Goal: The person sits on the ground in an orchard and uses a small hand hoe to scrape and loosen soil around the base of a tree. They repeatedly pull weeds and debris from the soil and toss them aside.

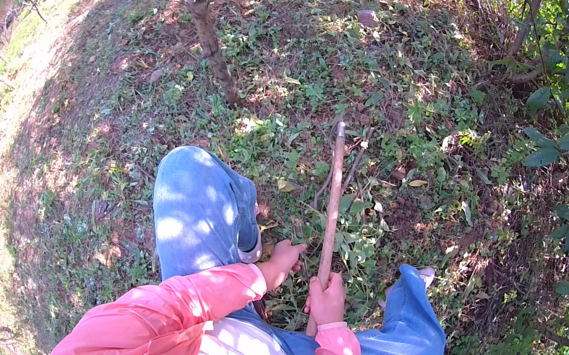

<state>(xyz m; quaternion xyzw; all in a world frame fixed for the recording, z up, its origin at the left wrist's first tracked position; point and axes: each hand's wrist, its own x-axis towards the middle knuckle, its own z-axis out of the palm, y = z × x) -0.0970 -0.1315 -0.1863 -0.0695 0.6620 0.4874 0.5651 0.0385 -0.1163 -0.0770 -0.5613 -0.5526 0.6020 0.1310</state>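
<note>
My right hand (327, 300) grips a long wooden tool handle (334, 203) near its lower end. The handle points away from me and bears a metal ferrule (341, 129) at its far tip. What tool head it carries, I cannot make out. To the left of the handle, my left hand (283, 261) is low among the weeds, with its fingers curled. Whether it holds a stem is not clear. Cut or fallen green leaves (353, 254) lie around the handle between my legs.
A slim tree trunk (212, 35) rises ahead on the left. Thin sticks (358, 159) lie beside the handle's far end. A stone (367, 18) sits farther off. Leafy branches (555, 144) hang on the right. My bent knee (197, 191) is close to my left arm.
</note>
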